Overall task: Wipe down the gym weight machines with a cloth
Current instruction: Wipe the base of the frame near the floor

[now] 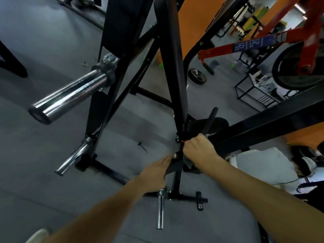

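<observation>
- The right hand (197, 149) is curled tight around a dark cloth (188, 161), pressing it against the black weight machine's frame (172, 165).
- The left hand (156, 170) lies with fingers straight, its tips touching the frame by a bolt (174, 156).
- The cloth is mostly hidden, seemingly hanging below the fist.

The floor (43, 41) under me is grey matting. A small dark tool (142, 146) lies loose on it to my left, and a black weight plate (197, 75) lies flat further off. To my right a black wire-frame rack (254, 92) stands on the floor holding pale items I cannot identify. An orange wall panel (194, 20) rises behind. Yellow and green objects (256, 16) sit in the far right corner, too blurred to name.
</observation>
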Tool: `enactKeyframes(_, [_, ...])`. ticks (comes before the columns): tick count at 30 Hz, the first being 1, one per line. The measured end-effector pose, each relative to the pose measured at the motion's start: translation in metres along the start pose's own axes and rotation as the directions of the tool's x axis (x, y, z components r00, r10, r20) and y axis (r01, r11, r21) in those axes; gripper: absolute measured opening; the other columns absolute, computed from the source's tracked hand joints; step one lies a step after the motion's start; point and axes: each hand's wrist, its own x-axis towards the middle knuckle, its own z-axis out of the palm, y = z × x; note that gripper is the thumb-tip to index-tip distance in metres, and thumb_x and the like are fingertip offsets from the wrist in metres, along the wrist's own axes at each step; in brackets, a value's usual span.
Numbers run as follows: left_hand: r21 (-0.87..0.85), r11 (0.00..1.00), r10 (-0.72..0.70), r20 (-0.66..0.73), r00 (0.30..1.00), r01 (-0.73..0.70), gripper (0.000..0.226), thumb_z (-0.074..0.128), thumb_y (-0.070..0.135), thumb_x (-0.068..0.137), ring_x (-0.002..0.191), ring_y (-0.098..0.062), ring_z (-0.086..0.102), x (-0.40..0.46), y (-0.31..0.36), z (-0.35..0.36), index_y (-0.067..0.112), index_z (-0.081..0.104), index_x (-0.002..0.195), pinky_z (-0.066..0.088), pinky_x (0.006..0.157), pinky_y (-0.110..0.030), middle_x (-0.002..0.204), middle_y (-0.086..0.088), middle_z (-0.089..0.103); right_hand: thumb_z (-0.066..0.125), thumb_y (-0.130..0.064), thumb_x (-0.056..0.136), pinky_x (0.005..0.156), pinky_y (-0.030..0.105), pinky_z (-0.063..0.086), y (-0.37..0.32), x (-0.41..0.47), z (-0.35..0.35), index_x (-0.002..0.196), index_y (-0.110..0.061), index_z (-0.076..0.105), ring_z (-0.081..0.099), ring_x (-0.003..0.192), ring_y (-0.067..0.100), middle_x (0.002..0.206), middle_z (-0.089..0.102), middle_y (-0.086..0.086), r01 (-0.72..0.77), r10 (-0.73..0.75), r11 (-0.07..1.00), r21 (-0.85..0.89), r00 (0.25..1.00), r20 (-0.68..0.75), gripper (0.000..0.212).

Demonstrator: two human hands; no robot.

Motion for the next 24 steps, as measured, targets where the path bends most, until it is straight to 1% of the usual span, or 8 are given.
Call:
enactKeyframes(3, [-0.079,0.997,-0.022,0.001,1.000,0.022,0.097,0.055,-0.001,0.087,0.132,-0.028,0.050,0.001,-0.010,0.012,0.027,0.002,0.163,0.039,0.096,-0.019,0.164,0.000,0.029,0.061,-0.026,0.095,0.094,0.051,0.051,-0.002,0.004,0.000,0.104,-0.016,0.067,0.066,0.102,0.027,0.105,0.068,0.003,0.010,-0.009,1.000,0.030,1.000,-0.024,0.015])
enactKeyframes(6, [-0.140,0.990,-0.005,-0.004,1.000,0.004,0.101,0.053,-0.005,0.084,0.145,-0.020,0.038,-0.003,-0.013,0.018,0.030,0.002,0.163,0.037,0.107,-0.018,0.170,0.013,0.008,0.059,-0.016,0.096,0.092,0.050,0.050,-0.007,0.001,0.010,0.107,-0.013,0.063,0.065,0.099,0.029,0.103,0.066,0.007,-0.019,0.018,1.000,-0.012,0.995,-0.095,0.012])
enactKeyframes(9, [-0.166,0.986,-0.001,0.001,1.000,0.001,0.101,0.053,-0.005,0.083,0.152,-0.011,0.024,-0.006,-0.011,0.019,0.030,0.002,0.163,0.036,0.116,-0.024,0.169,0.015,0.004,0.059,-0.013,0.095,0.086,0.047,0.044,-0.013,-0.005,0.027,0.103,-0.008,0.057,0.059,0.089,0.031,0.094,0.061,0.013,-0.100,0.077,0.992,-0.076,0.963,-0.259,0.010])
enactKeyframes(11, [-0.154,0.988,-0.014,0.008,1.000,0.016,0.100,0.055,-0.002,0.085,0.150,-0.010,0.027,-0.007,-0.010,0.017,0.031,0.001,0.163,0.040,0.114,-0.027,0.169,0.018,0.001,0.053,-0.010,0.096,0.086,0.048,0.041,-0.015,-0.012,0.041,0.105,-0.006,0.054,0.054,0.087,0.033,0.093,0.057,0.017,-0.101,0.069,0.993,-0.068,0.926,-0.371,0.011])
enactKeyframes(15, [-0.120,0.992,-0.040,0.033,0.999,0.044,0.094,0.055,0.003,0.089,0.142,-0.020,0.043,-0.012,-0.010,0.011,0.027,0.003,0.163,0.046,0.106,-0.030,0.169,0.015,0.004,0.025,-0.007,0.100,0.106,0.047,0.043,-0.008,-0.023,0.075,0.131,0.010,0.048,0.056,0.110,0.042,0.119,0.057,0.026,-0.113,0.003,0.982,-0.151,0.812,-0.583,0.041])
enactKeyframes(19, [-0.129,0.984,-0.116,0.034,0.993,0.120,0.089,0.047,-0.004,0.089,0.147,-0.024,0.035,-0.023,-0.011,0.005,0.017,0.003,0.163,0.033,0.114,-0.027,0.170,0.004,0.007,0.006,-0.005,0.103,0.105,0.045,0.046,-0.020,-0.014,0.087,0.133,0.013,0.050,0.059,0.114,0.042,0.124,0.060,0.027,-0.140,-0.027,0.960,-0.241,0.815,-0.579,0.056])
enactKeyframes(21, [-0.140,0.980,-0.138,0.017,0.990,0.139,0.086,0.045,-0.004,0.090,0.147,-0.026,0.036,-0.026,-0.012,0.004,0.014,0.003,0.163,0.032,0.116,-0.028,0.171,0.001,0.005,0.008,-0.006,0.105,0.101,0.046,0.048,-0.028,-0.006,0.087,0.130,0.014,0.053,0.061,0.107,0.043,0.117,0.061,0.028,-0.143,-0.020,0.960,-0.240,0.822,-0.569,0.055])
enactKeyframes(24, [-0.157,0.976,-0.153,-0.004,0.988,0.150,0.087,0.046,-0.004,0.089,0.147,-0.025,0.036,-0.029,-0.014,0.008,0.013,0.004,0.163,0.033,0.116,-0.031,0.171,0.000,0.006,0.031,-0.009,0.105,0.091,0.044,0.051,-0.036,0.004,0.079,0.113,0.007,0.061,0.059,0.090,0.037,0.098,0.060,0.022,-0.168,0.012,0.962,-0.216,0.815,-0.579,0.035])
